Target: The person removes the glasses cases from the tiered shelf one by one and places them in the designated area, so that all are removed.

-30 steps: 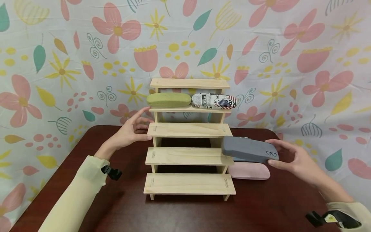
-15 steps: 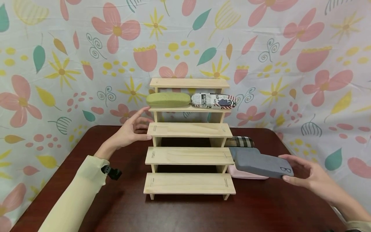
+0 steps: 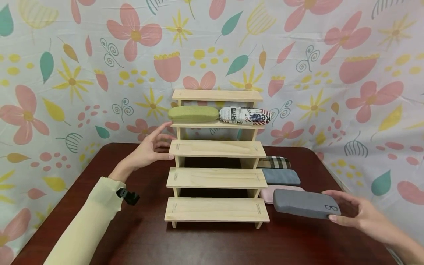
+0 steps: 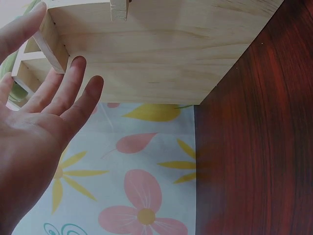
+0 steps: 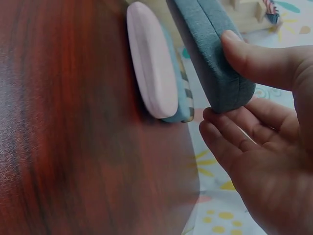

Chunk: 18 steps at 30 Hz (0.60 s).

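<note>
The right hand (image 3: 357, 217) has the grey case (image 3: 306, 203) pinched by its end, thumb on top and fingers underneath, and it has dropped quite a bit over the last second: a moment ago the case was up level with the middle steps of the wooden rack (image 3: 216, 178), now it hangs low, just off the rack's front right corner and above the tabletop (image 3: 212, 243). Pulling it away uncovered the pile it came from, so you can now see the pink case (image 3: 269, 193), a blue case (image 3: 281, 176) and a plaid case (image 3: 274, 162) lined up beside the rack. In the right wrist view the grey case sits clear above the pink one, not touching it. Looks like the case is picked and free, and the person is bringing it round to the front, probably for one of the bare steps. The left hand (image 3: 150, 149) hasn't budged, fingers straight and loose, holding nothing, resting against the left end of the third step up. The green case (image 3: 193, 114) and newsprint case (image 3: 244, 115) sit side by side on the second shelf from the top.
</note>
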Motion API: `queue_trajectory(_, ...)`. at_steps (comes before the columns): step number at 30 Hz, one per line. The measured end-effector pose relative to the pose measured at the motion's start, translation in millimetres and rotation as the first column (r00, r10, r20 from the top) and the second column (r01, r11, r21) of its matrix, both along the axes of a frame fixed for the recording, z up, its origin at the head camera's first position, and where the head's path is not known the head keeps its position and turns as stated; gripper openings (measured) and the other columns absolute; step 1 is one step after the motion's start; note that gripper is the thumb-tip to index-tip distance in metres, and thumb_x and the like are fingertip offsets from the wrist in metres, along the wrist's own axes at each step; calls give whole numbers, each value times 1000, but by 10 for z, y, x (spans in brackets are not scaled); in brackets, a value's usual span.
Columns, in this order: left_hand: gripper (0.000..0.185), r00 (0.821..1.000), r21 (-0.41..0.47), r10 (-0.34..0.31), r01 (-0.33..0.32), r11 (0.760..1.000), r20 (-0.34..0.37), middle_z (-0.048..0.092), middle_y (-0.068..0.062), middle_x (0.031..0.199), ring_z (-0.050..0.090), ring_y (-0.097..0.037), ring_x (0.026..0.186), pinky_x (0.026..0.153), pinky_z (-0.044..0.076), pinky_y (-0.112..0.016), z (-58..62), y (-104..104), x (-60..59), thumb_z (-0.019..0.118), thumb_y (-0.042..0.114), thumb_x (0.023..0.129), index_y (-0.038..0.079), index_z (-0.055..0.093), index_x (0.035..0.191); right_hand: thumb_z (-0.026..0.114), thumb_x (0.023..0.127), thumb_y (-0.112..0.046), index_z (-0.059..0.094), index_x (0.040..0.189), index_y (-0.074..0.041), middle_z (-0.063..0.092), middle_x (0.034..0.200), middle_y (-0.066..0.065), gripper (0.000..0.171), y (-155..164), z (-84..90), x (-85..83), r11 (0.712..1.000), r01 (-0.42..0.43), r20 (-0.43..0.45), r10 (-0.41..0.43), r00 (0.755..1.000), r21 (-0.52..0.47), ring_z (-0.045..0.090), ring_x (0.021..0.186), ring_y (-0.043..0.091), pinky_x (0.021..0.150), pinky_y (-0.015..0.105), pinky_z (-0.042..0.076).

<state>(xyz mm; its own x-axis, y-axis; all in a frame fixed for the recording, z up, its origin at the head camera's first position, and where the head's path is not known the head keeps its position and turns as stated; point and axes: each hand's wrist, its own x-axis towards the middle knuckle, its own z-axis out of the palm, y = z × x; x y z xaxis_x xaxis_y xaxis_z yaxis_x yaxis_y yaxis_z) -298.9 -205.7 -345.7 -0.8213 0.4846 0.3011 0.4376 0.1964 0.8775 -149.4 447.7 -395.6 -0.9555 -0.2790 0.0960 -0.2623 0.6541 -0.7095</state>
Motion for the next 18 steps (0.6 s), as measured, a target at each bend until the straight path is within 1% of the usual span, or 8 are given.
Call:
queue_trajectory(3,107,1000,1,-1,1,1000,2,50,-24,149,57,-41,130,102,49,-60,3,5,-1,82,-1,90,32,19,170,75,97,-2,53,150,-3,70,123,1,57,6,-41,6,999,-25,41,26,999,-43,66,105,13,78,26,55)
queue_trajectory(6,107,1000,4,-5,5,1000,5,51,-22,149,58,-40,130,101,51,-56,2,6,-2,82,-2,90,32,20,170,74,97,-1,52,149,0,70,124,3,57,6,-83,8,997,-37,66,41,997,-65,65,106,11,78,27,55)
queue_trajectory(9,107,1000,4,-7,7,1000,4,51,-21,148,58,-40,129,98,54,-49,-3,4,-6,81,-3,90,31,20,170,75,97,-3,52,149,1,70,125,4,57,-2,-121,9,997,-47,79,52,996,-64,65,108,10,78,26,55)
queue_trajectory(11,107,1000,6,-6,6,1000,3,51,-21,148,58,-41,129,97,54,-47,-3,3,-7,81,-3,90,31,20,170,75,97,-4,52,150,0,69,127,2,57,-9,-142,9,997,-48,87,52,995,-55,65,109,8,79,25,54)
queue_trajectory(15,107,1000,7,-6,6,1000,2,52,-21,148,59,-40,129,98,54,-51,-4,2,-8,82,-3,90,31,20,170,75,98,-5,52,149,2,68,131,-2,57,-23,-172,-6,997,-59,103,64,993,-56,64,111,5,79,25,54)
queue_trajectory(17,107,1000,10,-9,8,1000,0,52,-21,148,59,-40,129,98,52,-55,-9,1,-13,82,-3,90,31,20,170,73,99,-5,51,149,4,67,131,-4,56,-24,-179,-15,995,-74,114,82,990,-68,63,111,5,80,26,55)
queue_trajectory(18,107,1000,12,-9,9,1000,0,52,-21,148,59,-40,129,98,53,-54,-7,2,-11,82,-3,90,31,20,170,73,99,-4,50,149,5,68,130,-3,56,-29,-183,-19,993,-88,116,98,988,-81,64,111,6,80,26,55)
